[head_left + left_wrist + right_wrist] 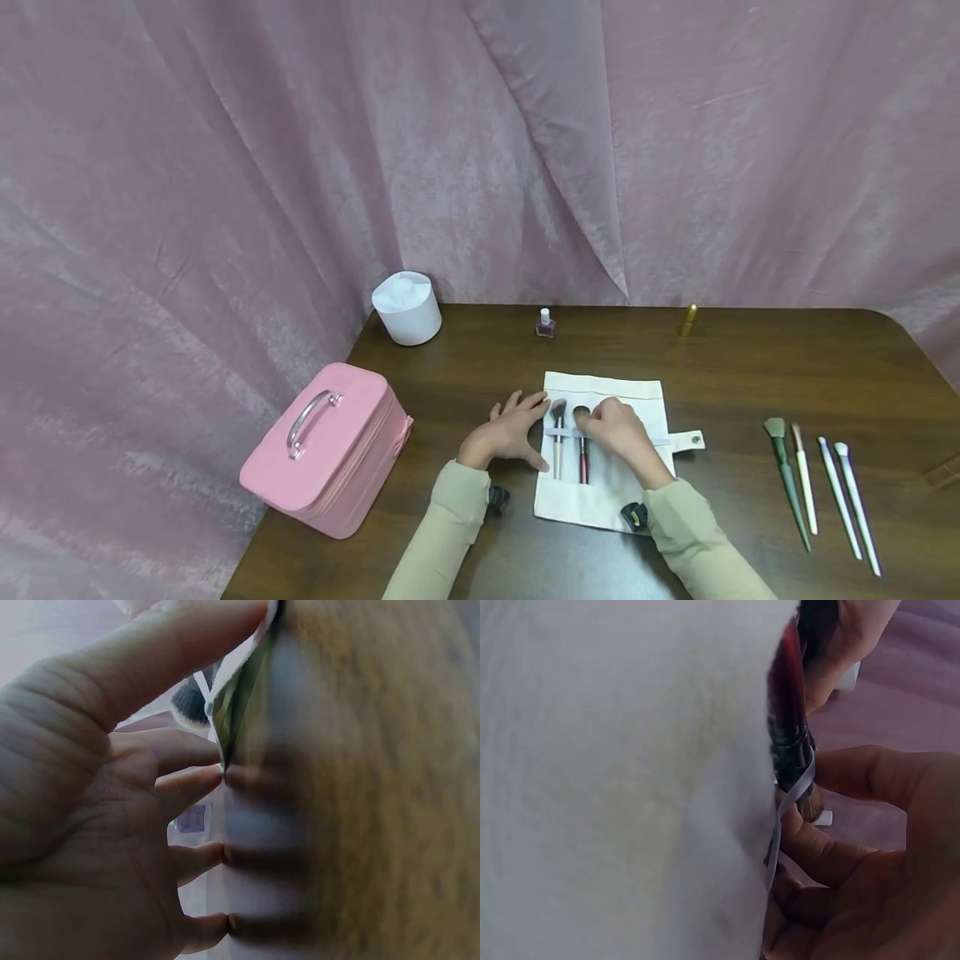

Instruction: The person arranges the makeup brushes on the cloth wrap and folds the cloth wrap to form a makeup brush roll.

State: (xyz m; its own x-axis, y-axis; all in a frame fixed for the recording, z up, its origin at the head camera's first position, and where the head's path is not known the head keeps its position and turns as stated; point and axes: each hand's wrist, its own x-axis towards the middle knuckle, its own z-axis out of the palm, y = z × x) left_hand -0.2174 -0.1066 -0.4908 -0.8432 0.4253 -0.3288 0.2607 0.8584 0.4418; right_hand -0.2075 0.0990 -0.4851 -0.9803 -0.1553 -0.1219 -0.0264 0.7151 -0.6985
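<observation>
Brush (583, 460) in a white cloth pouch (558, 502)

From where I stood, the pouch lay flat at the frame's lower centre, looking soft and floppy. Its left edge met the left hand (510, 432), fingers spread apart. The right hand's (615, 423) thumb and fingers were pinched on the brush near the strap (568, 432). It looked light and stiff, with delicate bristles, best held by the neck. A second brush (558, 454) stood left of it, handle tucked in. The pink case (322, 442), lower left, was closed, its contents hidden.
</observation>
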